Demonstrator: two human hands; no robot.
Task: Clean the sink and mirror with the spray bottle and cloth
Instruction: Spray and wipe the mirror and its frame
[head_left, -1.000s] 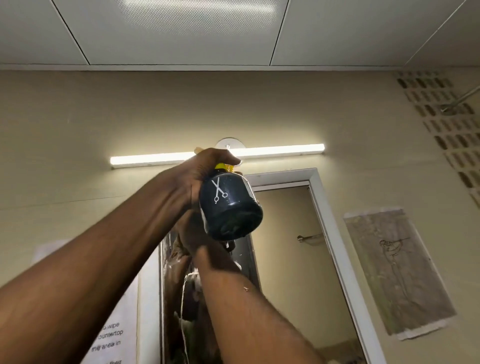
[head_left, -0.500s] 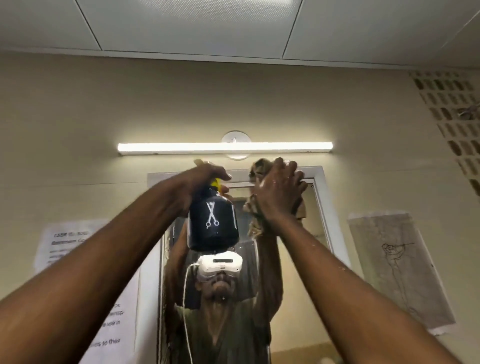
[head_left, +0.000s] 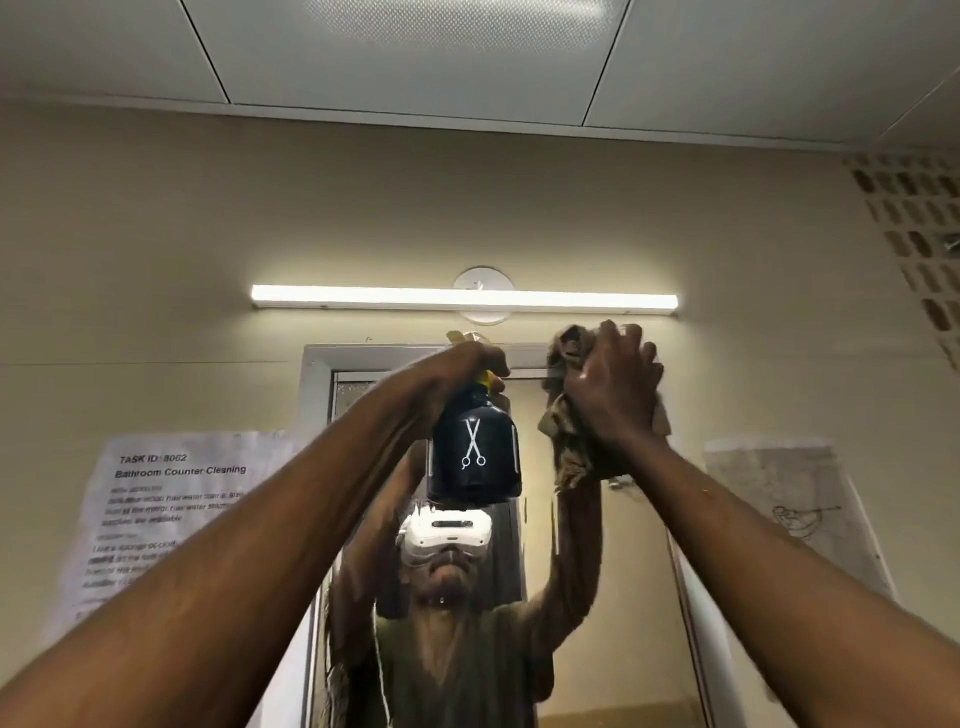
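— Which way does the bottle sit?

— My left hand (head_left: 470, 364) is wrapped round the neck of the spray bottle (head_left: 474, 457). Its long axis runs nearly upright, dark base down, yellow collar up, in front of the mirror's top edge.

— And your arms?

— Both raised and stretched forward. My right hand (head_left: 613, 395) presses the brown cloth (head_left: 566, 447) flat-fingered against the mirror (head_left: 634, 571) near its top right corner, just under the light bar (head_left: 462, 299).

Single head camera, tilted upward, close to mirror (head_left: 597, 545), facing wall
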